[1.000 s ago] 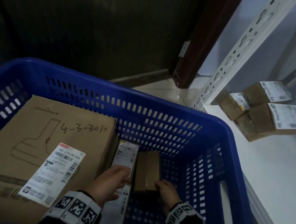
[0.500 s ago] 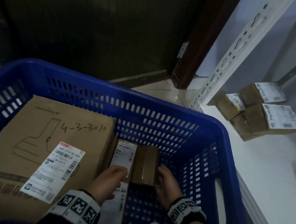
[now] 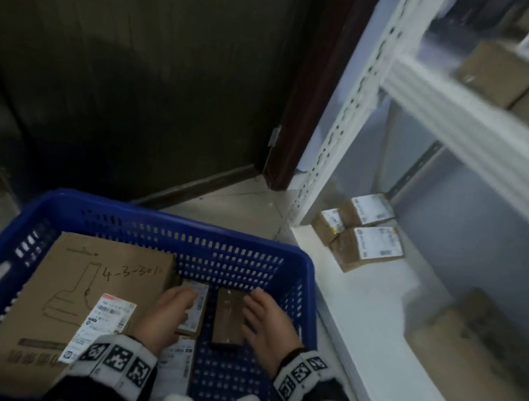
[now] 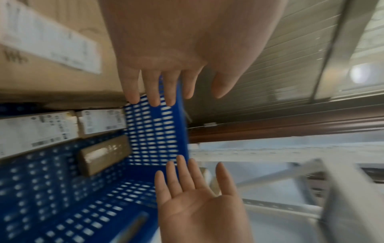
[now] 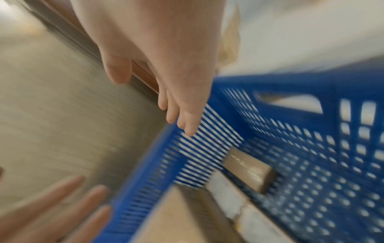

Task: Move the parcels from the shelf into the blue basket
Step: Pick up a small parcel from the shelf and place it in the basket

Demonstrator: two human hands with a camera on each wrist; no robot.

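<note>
In the blue basket [image 3: 163, 219] a small brown parcel [image 3: 229, 321] lies flat on the floor, beside two white-labelled parcels [image 3: 194, 307] and a large cardboard box [image 3: 73, 302]. My left hand [image 3: 169, 313] hovers over the labelled parcels and my right hand [image 3: 266, 325] is just right of the brown parcel. The left wrist view shows both the left hand [image 4: 166, 82] and the right hand [image 4: 197, 189] with straight fingers and nothing in them, above the brown parcel [image 4: 104, 154]. Three small labelled parcels [image 3: 370, 248] sit on the white shelf [image 3: 375, 322].
The shelf's perforated white post [image 3: 349, 116] stands beside the basket's right corner. More brown boxes [image 3: 498, 74] rest on the shelf above, and a blurred box [image 3: 474, 355] sits low on the right. A dark door [image 3: 140, 59] is behind the basket.
Both hands have come off the parcels, spread their fingers and lifted. The small brown parcel now lies free on the basket floor. The head view has tilted up.
</note>
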